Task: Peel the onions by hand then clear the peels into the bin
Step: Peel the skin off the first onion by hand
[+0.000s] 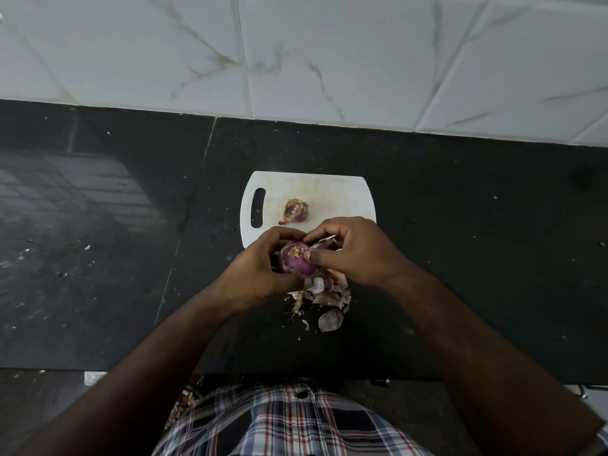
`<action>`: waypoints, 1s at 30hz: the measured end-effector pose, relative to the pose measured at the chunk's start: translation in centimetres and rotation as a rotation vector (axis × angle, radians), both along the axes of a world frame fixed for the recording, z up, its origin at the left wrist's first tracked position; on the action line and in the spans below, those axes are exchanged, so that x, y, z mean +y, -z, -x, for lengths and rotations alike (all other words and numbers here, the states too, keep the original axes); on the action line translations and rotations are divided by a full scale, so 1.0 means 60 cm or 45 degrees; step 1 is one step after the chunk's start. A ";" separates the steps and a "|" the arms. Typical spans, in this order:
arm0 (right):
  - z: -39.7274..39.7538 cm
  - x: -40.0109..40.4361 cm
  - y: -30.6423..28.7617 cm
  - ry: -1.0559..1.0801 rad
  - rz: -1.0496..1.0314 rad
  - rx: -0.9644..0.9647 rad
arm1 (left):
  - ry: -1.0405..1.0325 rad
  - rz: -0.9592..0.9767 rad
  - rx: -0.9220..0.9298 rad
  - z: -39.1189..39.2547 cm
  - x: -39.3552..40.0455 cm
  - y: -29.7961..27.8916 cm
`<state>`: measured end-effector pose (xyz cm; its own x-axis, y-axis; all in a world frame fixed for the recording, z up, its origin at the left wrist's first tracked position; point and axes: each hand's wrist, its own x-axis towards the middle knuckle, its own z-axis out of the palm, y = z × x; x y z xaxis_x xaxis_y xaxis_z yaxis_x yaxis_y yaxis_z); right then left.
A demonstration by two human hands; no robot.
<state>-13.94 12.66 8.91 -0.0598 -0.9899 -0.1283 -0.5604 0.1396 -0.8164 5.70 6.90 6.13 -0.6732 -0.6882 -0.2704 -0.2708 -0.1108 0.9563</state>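
A purple onion (295, 260), partly peeled with its root end facing up, sits between both hands just above the dark counter. My left hand (260, 264) cups it from the left with curled fingers. My right hand (355, 250) pinches a flap of dry skin (324, 242) at the onion's right side between thumb and fingers. A second onion (295, 212), still in its papery skin, lies on the white cutting board (342, 195). Loose peels (329, 302) lie in a heap on the counter under my hands.
The black stone counter (477, 258) stretches left and right, speckled with small scraps. A white marble-tiled wall (296, 54) rises behind it. My checked shirt (289, 422) fills the bottom edge. No bin is in view.
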 end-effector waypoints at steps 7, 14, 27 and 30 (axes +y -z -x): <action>-0.022 0.007 0.008 0.101 0.134 0.193 | -0.135 0.093 0.037 0.009 0.012 0.007; -0.027 0.007 0.020 0.357 0.057 -0.257 | -0.267 -0.036 0.225 0.005 0.015 0.009; -0.043 0.017 -0.016 0.168 0.171 0.016 | -0.247 0.078 0.170 0.005 0.012 0.011; -0.047 0.015 -0.022 0.097 0.177 0.116 | -0.249 0.167 0.146 0.007 0.018 0.008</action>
